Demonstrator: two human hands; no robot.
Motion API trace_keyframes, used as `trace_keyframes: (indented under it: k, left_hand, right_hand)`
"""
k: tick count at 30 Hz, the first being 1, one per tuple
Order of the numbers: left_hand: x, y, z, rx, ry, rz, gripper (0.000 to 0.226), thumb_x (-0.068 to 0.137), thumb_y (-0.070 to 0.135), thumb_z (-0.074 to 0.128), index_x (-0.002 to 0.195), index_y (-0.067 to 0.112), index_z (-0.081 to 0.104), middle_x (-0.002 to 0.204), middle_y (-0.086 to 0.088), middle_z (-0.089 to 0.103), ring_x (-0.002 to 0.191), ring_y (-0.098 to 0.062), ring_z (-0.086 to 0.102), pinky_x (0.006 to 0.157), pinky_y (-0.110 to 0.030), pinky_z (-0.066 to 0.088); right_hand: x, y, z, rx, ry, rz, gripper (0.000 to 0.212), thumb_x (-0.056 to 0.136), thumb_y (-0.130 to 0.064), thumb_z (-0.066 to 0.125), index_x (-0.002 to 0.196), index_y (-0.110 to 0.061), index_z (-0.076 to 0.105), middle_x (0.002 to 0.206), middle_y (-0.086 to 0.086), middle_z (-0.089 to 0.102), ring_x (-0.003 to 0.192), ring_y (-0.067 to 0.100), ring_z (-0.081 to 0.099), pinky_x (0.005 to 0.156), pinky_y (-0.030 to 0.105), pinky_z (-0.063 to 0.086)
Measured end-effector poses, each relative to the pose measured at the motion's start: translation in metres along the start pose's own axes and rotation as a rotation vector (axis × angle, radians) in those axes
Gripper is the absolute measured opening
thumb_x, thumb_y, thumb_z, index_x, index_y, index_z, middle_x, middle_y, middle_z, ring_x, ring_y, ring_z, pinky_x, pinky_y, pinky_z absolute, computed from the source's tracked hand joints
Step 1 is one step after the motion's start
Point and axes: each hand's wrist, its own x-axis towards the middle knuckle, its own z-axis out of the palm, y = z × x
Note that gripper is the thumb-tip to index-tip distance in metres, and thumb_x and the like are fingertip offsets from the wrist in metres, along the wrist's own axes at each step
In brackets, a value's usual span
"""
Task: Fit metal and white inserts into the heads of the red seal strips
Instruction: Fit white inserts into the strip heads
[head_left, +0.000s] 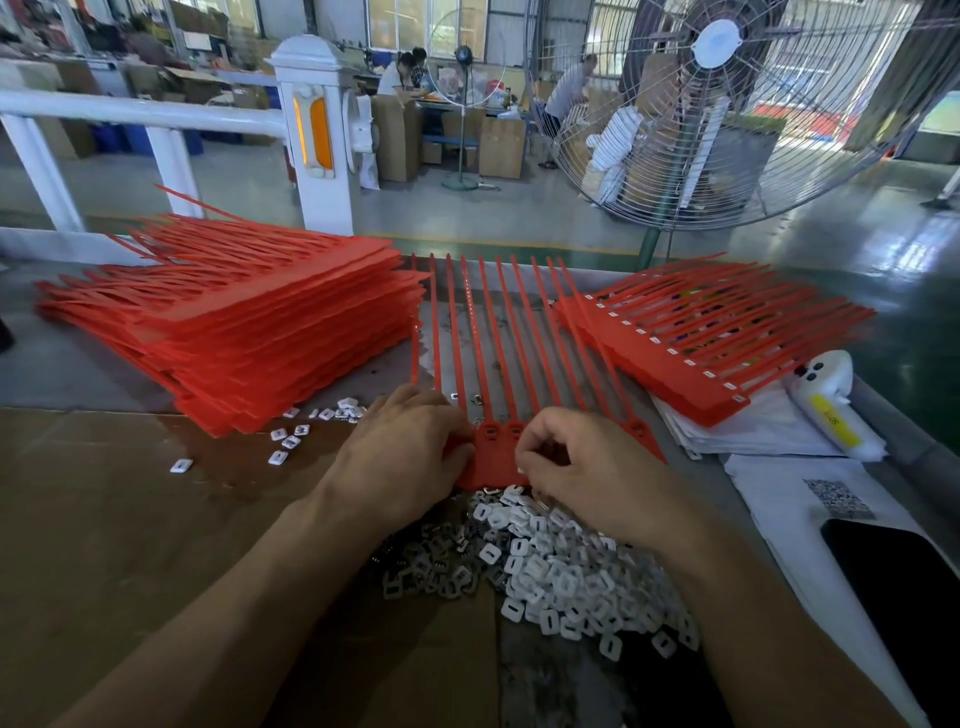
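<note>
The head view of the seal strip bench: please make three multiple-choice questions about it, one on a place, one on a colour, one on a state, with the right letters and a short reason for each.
1. Where does the tall stack of red strips lie?
A. left of the sheet being worked
B. on the phone
C. under the fan

2. What colour are most of the loose inserts heaped near the person?
A. green
B. white
C. yellow

3. What is the right hand doing?
A. lying flat and open on the cardboard
B. hanging off the table
C. fingers curled at the heads of the strip sheet

Answers:
1 A, the stack sits left of the fanned strips.
2 B, the heap is mainly white, with some grey metal pieces.
3 C, its curled fingers meet the red heads.
</note>
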Motion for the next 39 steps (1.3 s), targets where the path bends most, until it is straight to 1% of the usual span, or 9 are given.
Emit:
trace_keyframes:
  k: [2, 5, 7, 10, 14, 22, 27, 30, 39]
  left_hand:
    - [0.000, 0.000, 0.001, 0.005, 0.004, 0.005, 0.027, 0.099, 0.041, 0.056, 0.123, 0.034, 0.066, 0.127, 0.013, 0.060, 0.125, -0.013, 0.043, 0.110, -0.037, 0.034]
    - [-0.002, -0.001, 0.001, 0.015, 0.006, 0.012, 0.028, 0.099, 0.043, 0.055, 0.124, 0.034, 0.064, 0.128, 0.014, 0.059, 0.124, -0.012, 0.042, 0.110, -0.036, 0.033]
    - [-0.002, -0.002, 0.002, 0.013, 0.016, 0.016, 0.029, 0.099, 0.043, 0.054, 0.125, 0.033, 0.063, 0.128, 0.014, 0.059, 0.124, -0.012, 0.042, 0.110, -0.035, 0.034]
    - [-0.001, -0.002, 0.002, 0.011, 0.031, 0.019, 0.032, 0.099, 0.044, 0.055, 0.128, 0.033, 0.061, 0.129, 0.013, 0.058, 0.125, -0.012, 0.041, 0.109, -0.034, 0.033]
    - [-0.002, -0.001, 0.002, -0.010, 0.096, 0.039, 0.032, 0.097, 0.043, 0.058, 0.127, 0.032, 0.062, 0.127, 0.012, 0.057, 0.125, -0.013, 0.042, 0.105, -0.032, 0.031]
    - [-0.002, 0.013, 0.002, -0.243, 0.268, 0.159, 0.021, 0.091, 0.035, 0.071, 0.111, 0.030, 0.066, 0.103, 0.015, 0.061, 0.102, -0.008, 0.055, 0.093, -0.036, 0.042]
    - [-0.002, 0.014, 0.003, -0.238, 0.301, 0.185, 0.016, 0.091, 0.034, 0.072, 0.106, 0.028, 0.068, 0.099, 0.015, 0.061, 0.099, -0.008, 0.055, 0.091, -0.036, 0.042]
    - [-0.001, 0.014, 0.003, -0.226, 0.301, 0.198, 0.015, 0.091, 0.033, 0.072, 0.105, 0.027, 0.069, 0.098, 0.013, 0.062, 0.098, -0.009, 0.056, 0.091, -0.036, 0.041]
    - [0.007, 0.004, 0.014, -0.170, 0.296, 0.006, 0.015, 0.094, 0.040, 0.067, 0.105, 0.031, 0.072, 0.102, 0.015, 0.062, 0.108, -0.010, 0.051, 0.097, -0.036, 0.035]
  right_hand:
    - [0.001, -0.001, 0.002, 0.081, 0.099, 0.016, 0.011, 0.100, -0.028, 0.064, 0.090, -0.034, 0.064, 0.081, -0.012, 0.073, 0.056, 0.005, 0.064, 0.048, 0.023, 0.049]
    - [0.004, -0.002, 0.006, 0.135, 0.209, 0.034, 0.011, 0.100, -0.029, 0.065, 0.093, -0.036, 0.068, 0.085, -0.018, 0.073, 0.069, 0.010, 0.070, 0.063, 0.024, 0.056]
    - [0.006, -0.002, 0.009, 0.193, 0.235, 0.066, 0.012, 0.100, -0.029, 0.065, 0.094, -0.037, 0.071, 0.084, -0.020, 0.073, 0.066, 0.011, 0.068, 0.058, 0.022, 0.054]
    - [0.007, -0.001, 0.011, 0.307, 0.232, 0.129, 0.015, 0.099, -0.025, 0.067, 0.098, -0.038, 0.074, 0.079, -0.019, 0.073, 0.060, 0.001, 0.066, 0.055, 0.020, 0.051]
    - [0.007, -0.003, 0.012, 0.358, 0.218, 0.144, 0.016, 0.097, -0.021, 0.070, 0.104, -0.035, 0.076, 0.072, -0.012, 0.073, 0.055, 0.003, 0.064, 0.053, 0.013, 0.047]
    - [0.009, -0.010, 0.018, 0.493, 0.247, 0.132, 0.012, 0.099, -0.031, 0.068, 0.091, -0.030, 0.076, 0.072, 0.005, 0.073, 0.055, 0.010, 0.062, 0.054, 0.025, 0.050]
    - [0.009, -0.010, 0.017, 0.465, 0.210, 0.117, 0.015, 0.100, -0.035, 0.065, 0.089, -0.035, 0.075, 0.077, -0.008, 0.074, 0.060, -0.001, 0.062, 0.054, 0.014, 0.047]
    - [0.009, -0.010, 0.016, 0.440, 0.193, 0.122, 0.018, 0.102, -0.036, 0.061, 0.090, -0.034, 0.074, 0.077, -0.009, 0.074, 0.059, 0.000, 0.060, 0.055, 0.016, 0.047]
    - [0.009, -0.008, 0.012, 0.427, 0.317, 0.190, 0.021, 0.101, -0.039, 0.059, 0.091, -0.029, 0.075, 0.079, -0.012, 0.075, 0.063, -0.003, 0.064, 0.066, 0.023, 0.048]
